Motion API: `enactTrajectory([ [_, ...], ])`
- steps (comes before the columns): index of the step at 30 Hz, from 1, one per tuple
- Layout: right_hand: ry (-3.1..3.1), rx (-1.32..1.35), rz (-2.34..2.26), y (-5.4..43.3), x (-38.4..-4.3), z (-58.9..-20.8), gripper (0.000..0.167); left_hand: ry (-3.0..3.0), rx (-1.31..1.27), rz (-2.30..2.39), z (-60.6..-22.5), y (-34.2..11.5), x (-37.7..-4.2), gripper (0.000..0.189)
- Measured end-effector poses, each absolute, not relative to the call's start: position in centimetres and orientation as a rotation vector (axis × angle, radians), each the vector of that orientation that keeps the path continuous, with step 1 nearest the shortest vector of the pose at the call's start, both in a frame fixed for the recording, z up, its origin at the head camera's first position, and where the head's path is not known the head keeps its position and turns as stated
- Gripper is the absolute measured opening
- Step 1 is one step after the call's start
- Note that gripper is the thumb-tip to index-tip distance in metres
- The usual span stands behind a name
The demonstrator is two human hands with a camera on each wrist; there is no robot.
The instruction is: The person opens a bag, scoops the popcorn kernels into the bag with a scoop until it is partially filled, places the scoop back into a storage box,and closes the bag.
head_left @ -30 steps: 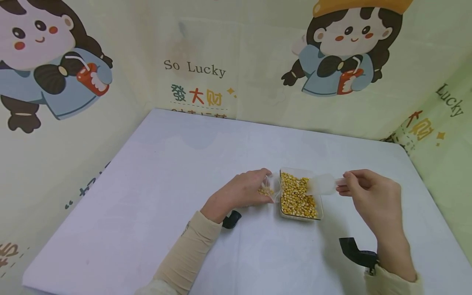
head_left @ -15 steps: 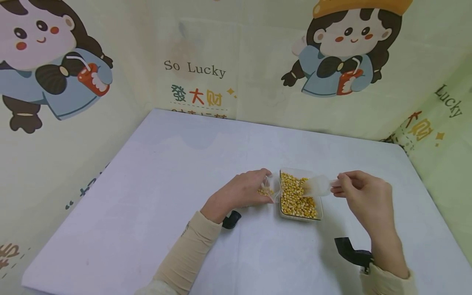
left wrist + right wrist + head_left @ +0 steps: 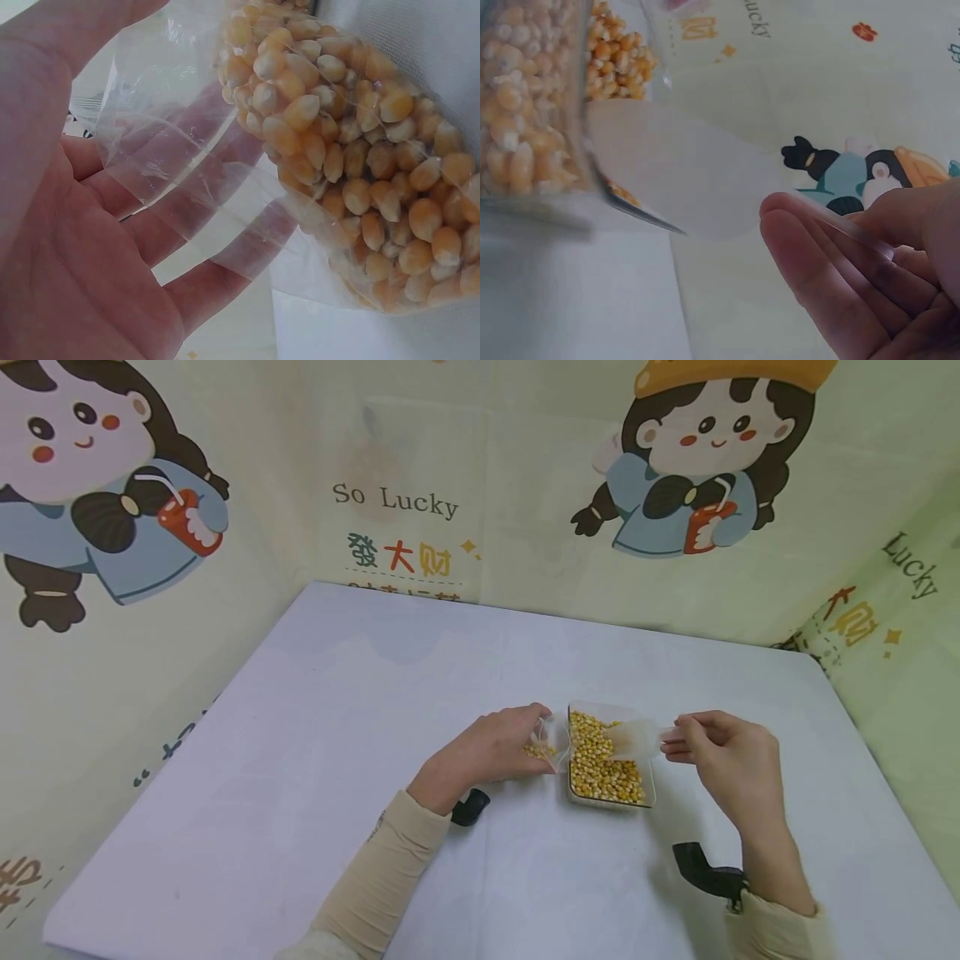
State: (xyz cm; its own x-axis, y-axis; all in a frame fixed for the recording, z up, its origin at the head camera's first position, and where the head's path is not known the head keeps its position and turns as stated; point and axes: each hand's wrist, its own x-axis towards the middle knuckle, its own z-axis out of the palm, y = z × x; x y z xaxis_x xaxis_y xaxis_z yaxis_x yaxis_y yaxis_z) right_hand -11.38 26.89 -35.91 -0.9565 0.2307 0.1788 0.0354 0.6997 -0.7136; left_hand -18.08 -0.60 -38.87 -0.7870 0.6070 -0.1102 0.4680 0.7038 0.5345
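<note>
My left hand [image 3: 491, 747] holds a clear plastic bag [image 3: 560, 743] between thumb and fingers, its mouth beside the container's left side. Corn kernels fill the bag's lower part in the left wrist view, where the palm and several fingers [image 3: 202, 292] show through the film. A clear rectangular container [image 3: 651, 787] stands on the table, holding yellow corn kernels [image 3: 592, 777]. My right hand [image 3: 731, 764] pinches the short handle of a translucent white scoop [image 3: 637, 739]. The scoop's blade reaches over the container's right wall into the kernels; its front tip is hidden among them.
A white table [image 3: 300, 760] spreads around the container. Cartoon-printed cloth [image 3: 525, 485] hangs behind and at the sides. Black wrist-camera mounts, one on the right wrist [image 3: 708, 872], sit low over the table.
My right hand has moved left with the scoop, whose blade now reaches further over the kernels. The left hand, bag and container stay where they were.
</note>
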Motion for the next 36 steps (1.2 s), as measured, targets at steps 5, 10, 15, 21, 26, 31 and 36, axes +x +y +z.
enactTrajectory([
  [5, -2.627, -0.208, 1.149, 27.0, -11.7, -36.5, 0.032, 2.629, 0.85, 0.722, -39.0, -0.6, -18.2, 0.074],
  [10, -2.621, -0.225, 1.224, 27.0, -11.9, -36.6, 0.033, 2.634, 0.857, 0.722, -39.1, -0.7, -18.2, 0.074],
  [15, -2.613, -0.223, 1.292, 27.2, -12.0, -36.9, 0.034, 2.633, 0.857, 0.728, -39.1, -0.7, -18.2, 0.074],
  [21, -2.621, -0.206, 1.376, 27.6, -12.1, -37.4, 0.036, 2.639, 0.851, 0.715, -39.1, -0.6, -18.2, 0.074],
  [26, -2.62, -0.209, 1.463, 27.9, -12.3, -37.9, 0.037, 2.64, 0.848, 0.711, -39.1, -0.5, -18.2, 0.074],
  [31, -2.605, -0.213, 1.54, 28.3, -12.5, -38.4, 0.041, 2.64, 0.846, 0.709, -39.2, -0.5, -18.3, 0.074],
  [36, -2.608, -0.212, 1.564, 28.5, -12.5, -38.5, 0.044, 2.641, 0.855, 0.71, -39.2, -0.5, -18.3, 0.074],
])
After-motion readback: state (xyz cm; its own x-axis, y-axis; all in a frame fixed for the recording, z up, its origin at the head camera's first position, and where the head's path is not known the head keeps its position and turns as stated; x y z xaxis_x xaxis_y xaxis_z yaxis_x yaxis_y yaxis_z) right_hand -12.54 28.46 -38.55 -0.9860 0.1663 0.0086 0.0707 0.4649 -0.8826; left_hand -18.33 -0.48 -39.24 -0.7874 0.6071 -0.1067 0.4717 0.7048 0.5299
